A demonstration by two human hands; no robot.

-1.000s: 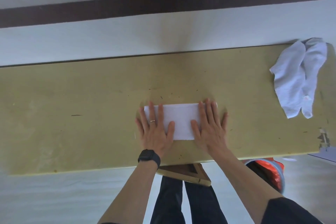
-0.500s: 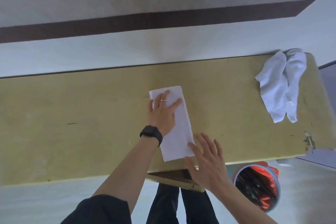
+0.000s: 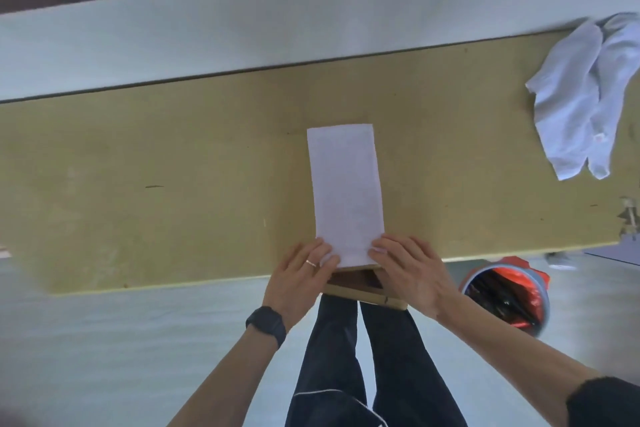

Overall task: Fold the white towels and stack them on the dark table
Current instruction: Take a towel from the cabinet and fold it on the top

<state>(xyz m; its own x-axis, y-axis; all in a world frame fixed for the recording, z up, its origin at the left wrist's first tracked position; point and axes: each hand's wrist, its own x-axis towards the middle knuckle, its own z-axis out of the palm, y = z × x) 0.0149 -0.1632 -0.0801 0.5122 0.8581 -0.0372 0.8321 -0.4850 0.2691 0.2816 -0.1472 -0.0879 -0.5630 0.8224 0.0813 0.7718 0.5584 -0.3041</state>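
head view: the towel (image 3: 346, 191) lies as a long narrow strip on the table (image 3: 173, 166), running away from the person, with its near end at the table's front edge. the left hand (image 3: 301, 274) and right hand (image 3: 412, 274) each grip a near corner — fingers curled on top, thumbs mostly hidden. step in hand, as judged: the crosswise fold. the next move calls for lifting both corners together and laying them on the far end, edges matched. a heap (image 3: 585, 94) of unfolded white cloth lies at the far right — well apart. no stack in view.
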